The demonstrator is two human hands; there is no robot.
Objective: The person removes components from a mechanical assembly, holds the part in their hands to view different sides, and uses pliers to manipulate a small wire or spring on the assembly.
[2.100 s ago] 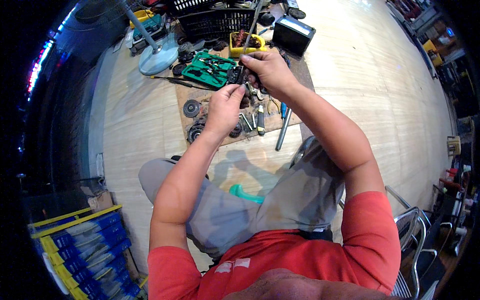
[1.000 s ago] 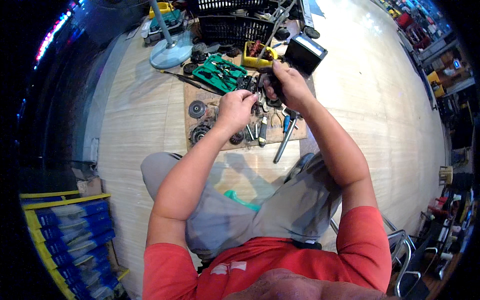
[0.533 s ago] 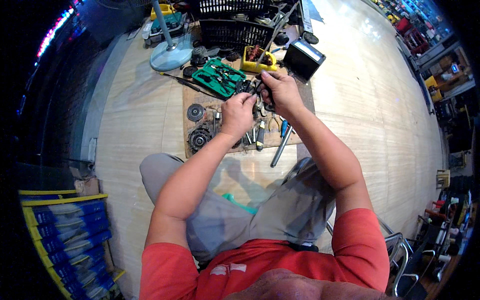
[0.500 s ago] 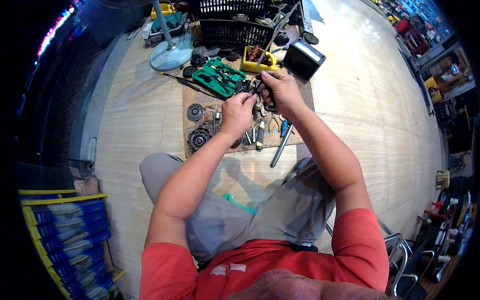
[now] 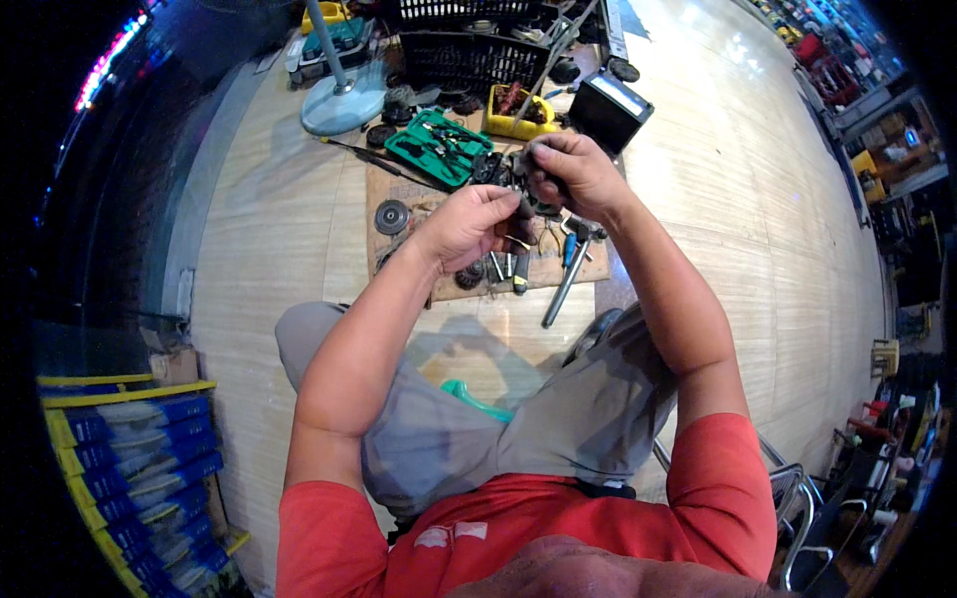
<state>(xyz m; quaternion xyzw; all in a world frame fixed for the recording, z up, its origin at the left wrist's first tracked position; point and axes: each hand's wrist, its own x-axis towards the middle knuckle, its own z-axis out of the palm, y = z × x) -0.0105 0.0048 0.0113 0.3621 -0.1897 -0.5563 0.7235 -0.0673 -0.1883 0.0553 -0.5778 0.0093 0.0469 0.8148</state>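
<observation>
Around me spreads a pale, faintly streaked floor (image 5: 758,219), crossed by thin seams, with white glare shining far ahead on my right. To my left stands 1 yellow-edged rack (image 5: 130,395) of stacked blue packs (image 5: 150,455), 1 cardboard box (image 5: 177,367) near its far end; beyond, darkness and bright coloured lights (image 5: 112,52). Cluttered shelves (image 5: 902,154) line my right, and 1 tubular metal chair (image 5: 793,486) stands closer

now looking at a brown sheet (image 5: 595,267) laid on the pale floor (image 5: 758,259), bearing an open green tool case (image 5: 439,149), a grey disc (image 5: 392,216) and a blue-handled tool (image 5: 569,249)!
</observation>
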